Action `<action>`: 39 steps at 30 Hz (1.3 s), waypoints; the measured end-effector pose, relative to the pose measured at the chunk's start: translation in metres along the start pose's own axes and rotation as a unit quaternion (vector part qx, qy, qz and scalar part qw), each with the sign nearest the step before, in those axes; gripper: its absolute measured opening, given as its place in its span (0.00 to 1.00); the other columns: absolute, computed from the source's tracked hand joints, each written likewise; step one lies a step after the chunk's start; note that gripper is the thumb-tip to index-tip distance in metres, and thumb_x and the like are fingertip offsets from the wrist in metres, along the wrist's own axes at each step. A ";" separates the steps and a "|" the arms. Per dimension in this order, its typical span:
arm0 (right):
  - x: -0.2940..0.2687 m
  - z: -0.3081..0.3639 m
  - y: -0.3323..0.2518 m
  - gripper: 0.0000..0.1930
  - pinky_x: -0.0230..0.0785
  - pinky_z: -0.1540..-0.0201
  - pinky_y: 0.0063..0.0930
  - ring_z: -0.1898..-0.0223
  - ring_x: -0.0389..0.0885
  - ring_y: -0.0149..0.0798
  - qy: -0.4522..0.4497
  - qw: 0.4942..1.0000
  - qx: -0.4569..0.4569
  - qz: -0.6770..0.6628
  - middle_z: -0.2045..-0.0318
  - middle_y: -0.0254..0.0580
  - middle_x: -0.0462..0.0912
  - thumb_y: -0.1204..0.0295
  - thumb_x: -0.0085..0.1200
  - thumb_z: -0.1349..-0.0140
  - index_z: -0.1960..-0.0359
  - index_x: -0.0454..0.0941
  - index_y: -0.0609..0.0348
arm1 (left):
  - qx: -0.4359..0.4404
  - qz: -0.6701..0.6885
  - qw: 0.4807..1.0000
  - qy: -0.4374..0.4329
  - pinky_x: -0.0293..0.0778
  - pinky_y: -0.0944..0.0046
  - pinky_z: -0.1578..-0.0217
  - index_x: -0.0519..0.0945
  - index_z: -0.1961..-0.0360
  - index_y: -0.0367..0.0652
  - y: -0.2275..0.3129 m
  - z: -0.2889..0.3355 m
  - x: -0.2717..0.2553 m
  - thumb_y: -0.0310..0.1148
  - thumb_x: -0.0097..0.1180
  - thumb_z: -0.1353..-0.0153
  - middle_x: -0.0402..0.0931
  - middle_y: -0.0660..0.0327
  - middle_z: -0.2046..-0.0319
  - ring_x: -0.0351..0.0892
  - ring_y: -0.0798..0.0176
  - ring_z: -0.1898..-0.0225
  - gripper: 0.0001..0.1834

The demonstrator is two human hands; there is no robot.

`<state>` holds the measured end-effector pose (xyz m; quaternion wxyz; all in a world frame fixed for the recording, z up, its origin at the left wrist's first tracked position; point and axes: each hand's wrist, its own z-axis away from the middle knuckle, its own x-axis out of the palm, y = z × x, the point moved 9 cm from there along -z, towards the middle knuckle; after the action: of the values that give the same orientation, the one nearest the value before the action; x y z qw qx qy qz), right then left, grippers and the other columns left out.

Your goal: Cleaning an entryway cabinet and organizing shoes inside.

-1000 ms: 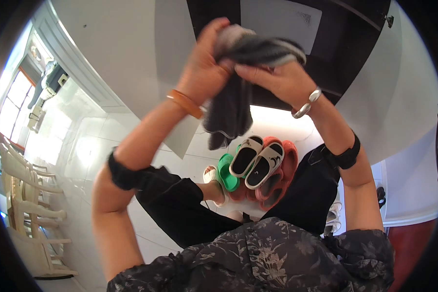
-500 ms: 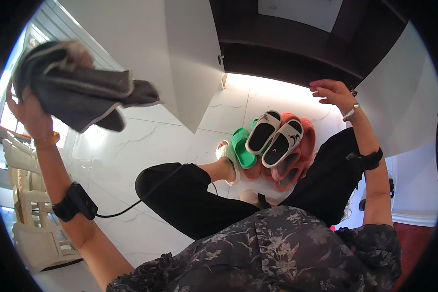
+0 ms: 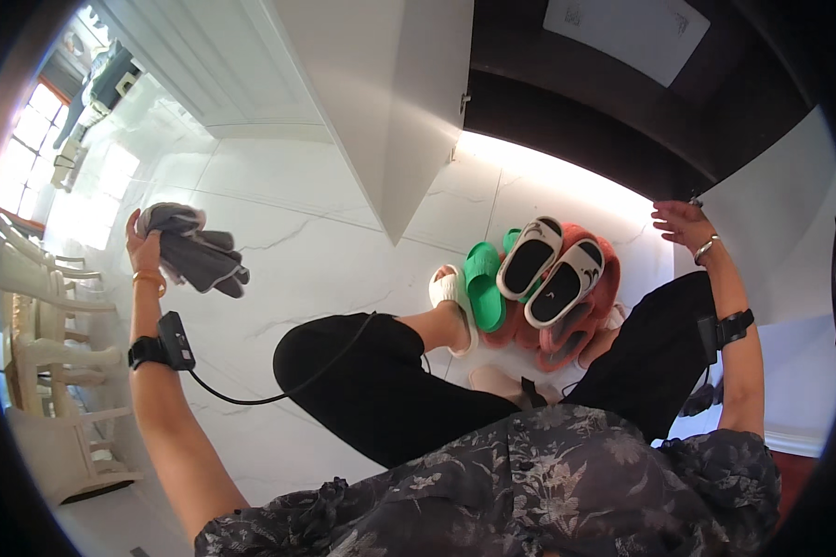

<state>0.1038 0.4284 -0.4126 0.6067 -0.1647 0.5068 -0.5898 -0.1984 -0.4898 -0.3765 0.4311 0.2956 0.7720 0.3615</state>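
Note:
A crumpled dark grey cloth with pale edging is gripped in my left hand, out to the left above the tiled floor. My right hand is up at the right, beside the edge of the cabinet's right door. Its fingers are extended and slightly apart, with nothing visible in them. Between my feet lies a pile of slippers: a white pair with black insoles on top, coral ones under and beside it, and green ones at its left.
Ahead stands a dark cabinet holding a white sheet or panel. Its white left door swings out over the floor. White chairs line the left edge. A black cable runs from my left forearm's strapped device toward my knee.
My left hand has come down and back with the cloth, which swung lower. My right hand has shifted right and lower in view. The whole view has turned somewhat leftward.

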 end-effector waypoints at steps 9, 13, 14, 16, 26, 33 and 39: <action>0.048 0.022 -0.041 0.14 0.70 0.56 0.28 0.58 0.76 0.34 -0.043 0.993 0.008 0.111 0.59 0.40 0.78 0.67 0.50 0.40 0.54 0.73 0.56 | 0.040 -0.111 0.986 0.120 0.70 0.63 0.56 0.68 0.46 0.54 0.050 -0.110 -0.004 0.31 0.58 0.55 0.74 0.52 0.57 0.74 0.57 0.57 0.31; 0.063 0.016 -0.044 0.14 0.71 0.58 0.28 0.60 0.78 0.35 -0.046 0.992 0.024 0.113 0.61 0.40 0.78 0.66 0.52 0.41 0.55 0.74 0.56 | -0.005 0.118 0.984 0.132 0.72 0.63 0.56 0.64 0.43 0.48 0.074 -0.144 -0.013 0.28 0.56 0.50 0.71 0.53 0.54 0.73 0.59 0.56 0.30; 0.064 0.012 -0.045 0.14 0.71 0.58 0.28 0.59 0.77 0.34 -0.054 0.992 0.014 0.112 0.60 0.39 0.78 0.66 0.52 0.41 0.55 0.74 0.56 | -0.005 0.116 0.984 0.133 0.72 0.63 0.56 0.64 0.43 0.48 0.072 -0.146 -0.024 0.28 0.56 0.50 0.71 0.53 0.54 0.73 0.59 0.56 0.30; 0.071 0.000 -0.040 0.14 0.71 0.58 0.27 0.59 0.77 0.33 -0.068 0.992 0.003 0.104 0.60 0.39 0.79 0.66 0.51 0.41 0.55 0.74 0.55 | 0.038 0.047 0.991 0.118 0.70 0.65 0.54 0.63 0.43 0.45 0.073 -0.151 -0.052 0.28 0.56 0.49 0.70 0.54 0.53 0.72 0.60 0.55 0.30; 0.104 0.002 -0.045 0.15 0.70 0.57 0.25 0.58 0.77 0.33 -0.100 0.986 0.017 0.132 0.59 0.40 0.78 0.66 0.50 0.40 0.53 0.73 0.55 | -0.029 0.065 0.994 -0.084 0.68 0.69 0.53 0.58 0.41 0.44 0.002 0.064 0.065 0.09 0.41 0.53 0.69 0.54 0.54 0.71 0.63 0.54 0.35; 0.142 0.016 -0.033 0.15 0.71 0.57 0.25 0.57 0.76 0.33 -0.157 0.981 0.004 0.116 0.59 0.41 0.78 0.67 0.48 0.39 0.52 0.72 0.59 | -0.070 0.137 0.977 -0.148 0.67 0.67 0.52 0.60 0.44 0.44 -0.033 0.202 0.117 0.08 0.42 0.58 0.69 0.57 0.60 0.71 0.64 0.57 0.36; 0.146 0.028 -0.007 0.16 0.71 0.61 0.24 0.60 0.78 0.32 -0.191 0.972 -0.009 0.139 0.60 0.41 0.78 0.68 0.48 0.40 0.52 0.72 0.63 | -0.059 -0.031 0.982 -0.175 0.63 0.58 0.49 0.61 0.47 0.43 -0.041 0.270 0.186 0.13 0.47 0.61 0.67 0.48 0.55 0.67 0.47 0.51 0.35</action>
<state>0.0919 0.2864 -0.4566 0.7672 -0.2076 0.4043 -0.4526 -0.0511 -0.2885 -0.5929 0.5875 0.3041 0.6705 0.3359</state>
